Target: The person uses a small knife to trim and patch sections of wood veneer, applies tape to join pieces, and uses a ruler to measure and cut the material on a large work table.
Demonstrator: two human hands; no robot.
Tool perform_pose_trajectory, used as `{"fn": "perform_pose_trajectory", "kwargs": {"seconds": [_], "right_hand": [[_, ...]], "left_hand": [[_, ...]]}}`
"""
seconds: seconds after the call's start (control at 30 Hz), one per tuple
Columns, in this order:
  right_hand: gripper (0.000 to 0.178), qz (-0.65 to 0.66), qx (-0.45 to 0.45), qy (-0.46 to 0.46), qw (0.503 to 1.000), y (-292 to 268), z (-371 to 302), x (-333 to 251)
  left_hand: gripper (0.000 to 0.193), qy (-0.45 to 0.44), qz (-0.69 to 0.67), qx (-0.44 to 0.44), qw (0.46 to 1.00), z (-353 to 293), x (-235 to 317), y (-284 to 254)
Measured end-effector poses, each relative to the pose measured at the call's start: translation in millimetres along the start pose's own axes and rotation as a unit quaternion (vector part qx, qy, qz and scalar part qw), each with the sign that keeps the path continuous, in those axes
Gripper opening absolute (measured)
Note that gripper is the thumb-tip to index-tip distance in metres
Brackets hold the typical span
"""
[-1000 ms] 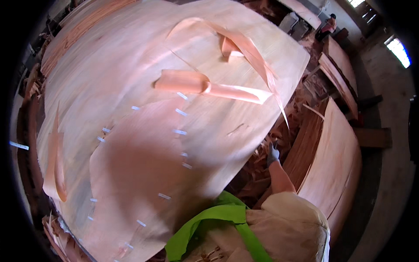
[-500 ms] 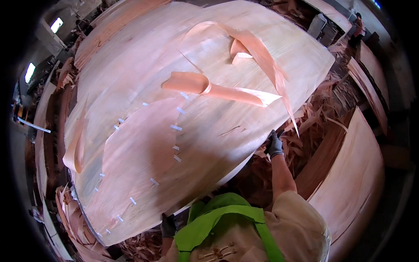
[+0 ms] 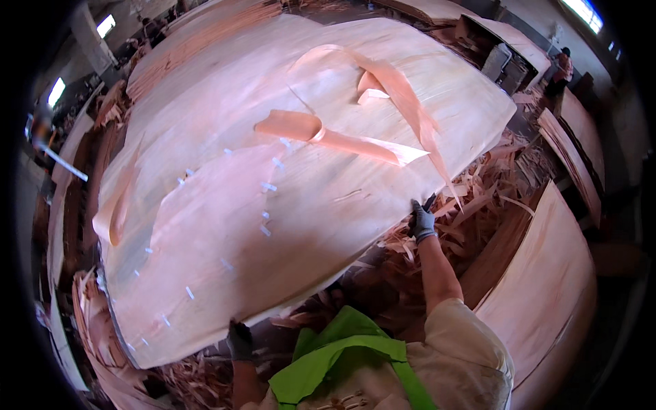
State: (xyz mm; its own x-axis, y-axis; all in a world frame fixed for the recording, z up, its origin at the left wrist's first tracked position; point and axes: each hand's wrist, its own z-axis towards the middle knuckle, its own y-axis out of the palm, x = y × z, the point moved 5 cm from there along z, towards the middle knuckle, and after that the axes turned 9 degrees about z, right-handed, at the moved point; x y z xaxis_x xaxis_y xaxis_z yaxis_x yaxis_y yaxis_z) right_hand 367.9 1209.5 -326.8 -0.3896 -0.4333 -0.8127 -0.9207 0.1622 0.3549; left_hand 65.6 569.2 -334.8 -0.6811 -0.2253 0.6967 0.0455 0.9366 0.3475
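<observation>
A broad, pale wood veneer sheet (image 3: 328, 225) lies on a stack, with a pinkish patch (image 3: 205, 198) on its left part edged by several short white tape pieces. My right hand (image 3: 423, 221), in a grey glove, closes on the sheet's near right edge, and some of its fingers are dark and hard to make out. At the near edge, further left, my left hand (image 3: 239, 340) in a dark glove has its fingertips at the rim; most of its fingers are hidden in shadow. Two curled orange veneer strips (image 3: 342, 140) rest loose on top.
Torn veneer scraps (image 3: 471, 198) are heaped beyond my right hand, and more lie under the near edge. A curved veneer stack (image 3: 540, 273) stands at the right. Another narrow curled strip (image 3: 119, 212) sits on the left side. A person (image 3: 562, 72) is far back right.
The sheet's near edge, with both my hands at it, has shifted slightly left and away from me. My left hand has moved left and up in view. The loose strips keep their places.
</observation>
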Motion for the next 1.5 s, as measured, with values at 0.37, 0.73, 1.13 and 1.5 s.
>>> {"fn": "perform_pose_trajectory", "kwargs": {"seconds": [0.37,0.73,1.13,1.5], "right_hand": [[0.024,0.034,-0.072,0.074,0.994,-17,-72,19],[0.054,-0.101,-0.168,0.209,0.958,-205,-156,139],[0.035,-0.399,-0.139,-0.109,0.9,-135,-30,-13],[0.072,-0.527,-0.065,-0.384,0.755,120,154,-205]], "left_hand": [[0.032,0.001,-0.016,0.012,1.0,-24,28,-54],[0.03,0.274,0.705,0.129,0.641,-95,24,-161],[0.018,0.141,0.393,0.227,0.88,-16,1,29],[0.024,0.433,0.596,-0.106,0.668,6,-51,514]]}}
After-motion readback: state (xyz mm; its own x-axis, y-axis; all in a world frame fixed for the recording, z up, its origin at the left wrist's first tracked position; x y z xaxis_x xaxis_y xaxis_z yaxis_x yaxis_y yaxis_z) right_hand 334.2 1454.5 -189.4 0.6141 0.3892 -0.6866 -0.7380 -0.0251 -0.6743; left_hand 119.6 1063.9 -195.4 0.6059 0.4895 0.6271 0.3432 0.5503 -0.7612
